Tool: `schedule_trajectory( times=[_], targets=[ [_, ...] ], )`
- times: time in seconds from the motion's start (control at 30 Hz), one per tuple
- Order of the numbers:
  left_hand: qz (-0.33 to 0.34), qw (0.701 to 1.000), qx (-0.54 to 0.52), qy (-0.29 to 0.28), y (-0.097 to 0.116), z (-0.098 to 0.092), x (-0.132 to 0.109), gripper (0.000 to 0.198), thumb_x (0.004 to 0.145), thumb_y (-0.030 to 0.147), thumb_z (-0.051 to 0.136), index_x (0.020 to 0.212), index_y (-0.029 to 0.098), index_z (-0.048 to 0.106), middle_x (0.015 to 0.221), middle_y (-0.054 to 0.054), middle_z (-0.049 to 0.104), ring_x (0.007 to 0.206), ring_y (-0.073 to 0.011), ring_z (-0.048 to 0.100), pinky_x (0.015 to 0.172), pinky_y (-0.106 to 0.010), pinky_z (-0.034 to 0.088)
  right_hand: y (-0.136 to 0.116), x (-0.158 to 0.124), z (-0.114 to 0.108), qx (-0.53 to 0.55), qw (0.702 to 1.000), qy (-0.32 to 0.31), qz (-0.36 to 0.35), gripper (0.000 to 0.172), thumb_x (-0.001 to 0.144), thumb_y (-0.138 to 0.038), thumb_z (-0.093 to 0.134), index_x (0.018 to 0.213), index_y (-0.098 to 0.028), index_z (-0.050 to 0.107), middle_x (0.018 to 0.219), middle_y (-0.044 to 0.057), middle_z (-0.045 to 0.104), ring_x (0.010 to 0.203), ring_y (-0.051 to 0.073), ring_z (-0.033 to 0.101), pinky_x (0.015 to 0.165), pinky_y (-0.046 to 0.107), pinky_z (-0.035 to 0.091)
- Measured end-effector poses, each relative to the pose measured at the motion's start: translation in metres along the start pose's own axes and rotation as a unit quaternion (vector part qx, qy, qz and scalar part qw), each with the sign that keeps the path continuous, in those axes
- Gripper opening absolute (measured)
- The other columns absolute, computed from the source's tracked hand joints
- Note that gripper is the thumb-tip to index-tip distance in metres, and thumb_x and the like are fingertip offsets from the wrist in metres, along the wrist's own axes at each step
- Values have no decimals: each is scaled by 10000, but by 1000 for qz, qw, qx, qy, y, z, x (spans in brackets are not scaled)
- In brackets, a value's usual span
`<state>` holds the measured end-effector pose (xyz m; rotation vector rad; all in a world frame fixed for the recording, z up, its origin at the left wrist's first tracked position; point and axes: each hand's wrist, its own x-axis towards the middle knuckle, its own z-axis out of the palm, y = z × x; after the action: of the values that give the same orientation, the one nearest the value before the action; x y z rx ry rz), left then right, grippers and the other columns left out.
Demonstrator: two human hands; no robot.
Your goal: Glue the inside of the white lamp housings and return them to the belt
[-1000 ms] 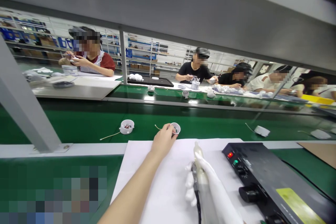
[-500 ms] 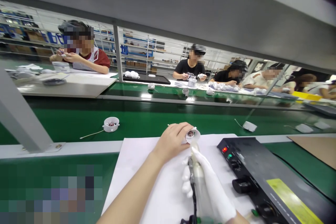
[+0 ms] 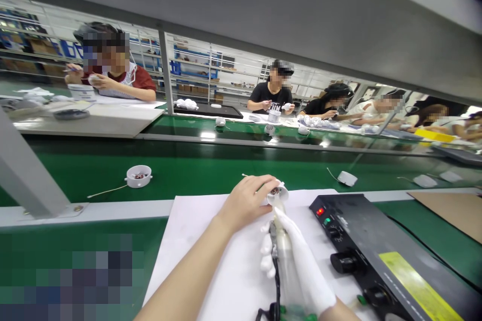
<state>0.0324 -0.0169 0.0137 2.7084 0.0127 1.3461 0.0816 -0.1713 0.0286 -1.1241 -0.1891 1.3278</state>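
A long green tabletop [image 3: 94, 155] runs left to right, with a sheet of white paper [image 3: 192, 218] laid over its near part. On the right sits a black control box [image 3: 361, 241], showing a red light [image 3: 320, 211] and a green light [image 3: 327, 221]. Two hands reach in from the near side: the bare left hand [image 3: 246, 200], its fingers curled around a white cup [image 3: 283, 195], and the white-gloved right hand [image 3: 299, 248], closed around a clear syringe [image 3: 285, 266]. The syringe's long axis runs near to far, its tip at the cup's near rim; whether they touch is unclear. The cup is at the paper's far edge, beyond the right hand, tilted with its opening toward the near side, small parts [image 3: 274, 191] inside. No words are legible on the box or its yellow label [image 3: 410, 281]; capitals on a co-worker's black shirt [image 3: 271, 96] seem to end in "UM".
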Motion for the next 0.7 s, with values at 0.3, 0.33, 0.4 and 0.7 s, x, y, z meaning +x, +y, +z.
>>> schedule_trajectory(
  times=[0.3,0.33,0.4,0.7],
  targets=[
    [15,1000,13,14,-1,3,-2,352,853,214,586,1197,203,513,1185,-70,634,1019,-197,612,862,-327,488,0,1,0,4,1000,6,0,331,965,-434,510,919,-120,602,691,-16,565,491,75,505,440,198,445],
    [17,1000,14,17,-1,3,-2,352,851,211,589,1195,205,512,1182,-69,636,1011,-197,614,855,-327,488,0,1,0,4,1000,6,-1,334,965,-437,509,914,-120,602,685,-18,564,488,75,503,439,198,443],
    [19,1000,15,19,-1,3,-2,351,850,205,590,1192,205,510,1181,-67,637,999,-198,616,848,-329,488,0,1,1,5,1000,7,0,337,964,-439,509,910,-120,603,681,-19,564,486,75,504,440,198,444],
    [17,999,19,21,0,2,0,346,849,202,590,1185,204,506,1174,-63,642,986,-197,621,836,-326,475,-1,0,0,4,1000,3,10,329,964,-432,513,930,-117,602,699,-15,567,498,77,510,448,201,449]
  ],
)
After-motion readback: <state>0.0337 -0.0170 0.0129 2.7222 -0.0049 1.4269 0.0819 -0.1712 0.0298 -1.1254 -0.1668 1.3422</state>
